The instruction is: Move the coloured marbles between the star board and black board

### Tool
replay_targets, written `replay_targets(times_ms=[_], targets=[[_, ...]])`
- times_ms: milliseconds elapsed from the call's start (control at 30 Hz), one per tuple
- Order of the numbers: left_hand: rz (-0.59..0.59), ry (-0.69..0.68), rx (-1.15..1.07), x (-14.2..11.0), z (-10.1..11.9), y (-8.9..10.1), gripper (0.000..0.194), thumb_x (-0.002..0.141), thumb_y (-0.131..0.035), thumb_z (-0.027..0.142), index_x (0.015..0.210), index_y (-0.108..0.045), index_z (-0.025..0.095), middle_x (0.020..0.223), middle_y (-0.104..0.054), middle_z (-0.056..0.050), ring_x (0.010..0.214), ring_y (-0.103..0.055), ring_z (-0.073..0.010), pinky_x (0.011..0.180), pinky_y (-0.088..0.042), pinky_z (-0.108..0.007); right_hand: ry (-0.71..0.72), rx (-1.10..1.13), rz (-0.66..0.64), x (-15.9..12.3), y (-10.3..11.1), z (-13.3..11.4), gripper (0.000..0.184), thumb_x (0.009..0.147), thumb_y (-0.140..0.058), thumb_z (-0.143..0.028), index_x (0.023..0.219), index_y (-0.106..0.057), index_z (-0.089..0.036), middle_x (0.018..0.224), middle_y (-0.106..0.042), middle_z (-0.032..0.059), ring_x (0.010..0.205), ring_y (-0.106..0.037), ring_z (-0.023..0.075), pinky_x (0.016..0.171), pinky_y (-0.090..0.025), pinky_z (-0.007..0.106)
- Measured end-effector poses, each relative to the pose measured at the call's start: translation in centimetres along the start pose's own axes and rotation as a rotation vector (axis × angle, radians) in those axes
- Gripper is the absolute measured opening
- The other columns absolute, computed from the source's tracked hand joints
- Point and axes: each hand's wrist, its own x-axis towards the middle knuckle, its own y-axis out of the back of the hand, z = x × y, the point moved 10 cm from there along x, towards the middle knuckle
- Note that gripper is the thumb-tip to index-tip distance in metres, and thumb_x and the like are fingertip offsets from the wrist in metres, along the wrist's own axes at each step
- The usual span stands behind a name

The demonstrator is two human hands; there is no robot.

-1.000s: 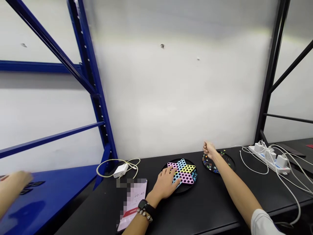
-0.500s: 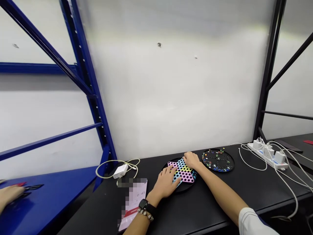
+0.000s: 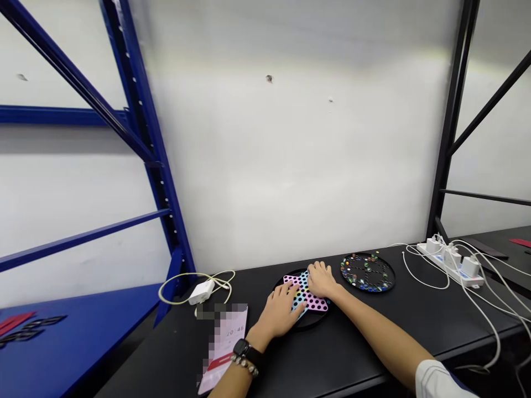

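Right hand (image 3: pixel 321 279) joined the left hand (image 3: pixel 279 312) on the Chinese checkers board (image 3: pixel 317 303), fingers (image 3: pixel 314 272) flat, seemingly holding nothing; glass marbles (image 3: pixel 365 284) remain on the round tray (image 3: pixel 393 276) at 3 o'clock.

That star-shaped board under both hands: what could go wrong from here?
The star-shaped board sits on a round black base under the left hand and right hand, so uneven pressure might tip or shift it. The round tray of marbles lies close beside the right hand; a slip could knock it and scatter them. The phone beside the left wrist might get bumped.
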Motion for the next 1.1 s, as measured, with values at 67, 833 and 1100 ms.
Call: replay_targets(times_ms=[67,833,1100], targets=[[0.008,-0.004,-0.003,0.1,-0.1,-0.1,0.064,0.091,-0.035,0.057,0.143,-0.043,0.02,0.151,-0.04,-0.012,0.138,-0.035,-0.0297,0.112,-0.032,-0.046,0.027,-0.012,-0.006,-0.5,0.0,-0.4,0.028,0.091,-0.036,-0.022,0.111,-0.054,-0.015,0.118,-0.054,0.0174,0.109,-0.045,0.0303,0.089,-0.035,0.047],[0.004,-0.002,-0.024,0.1,0.0,0.1,0.062,0.09,-0.036,0.055,0.142,-0.044,0.022,0.15,-0.041,-0.011,0.138,-0.035,-0.0295,0.111,-0.032,-0.045,-0.099,0.378,-0.002,-9.6,8.4,16.2,0.038,0.092,-0.038,-0.036,0.076,-0.067,-0.019,0.081,-0.068,0.0045,0.078,-0.06,0.0192,0.075,-0.042,0.028],[0.005,-0.006,-0.029,0.1,0.1,0.2,0.061,0.09,-0.037,0.054,0.142,-0.044,0.023,0.15,-0.042,-0.011,0.138,-0.035,-0.0299,0.11,-0.033,-0.045,-0.202,0.306,-0.117,-9.3,6.4,14.1,0.05,0.098,-0.029,-0.044,0.072,-0.065,-0.02,0.084,-0.067,0.0076,0.08,-0.06,0.021,0.072,-0.039,0.029]])
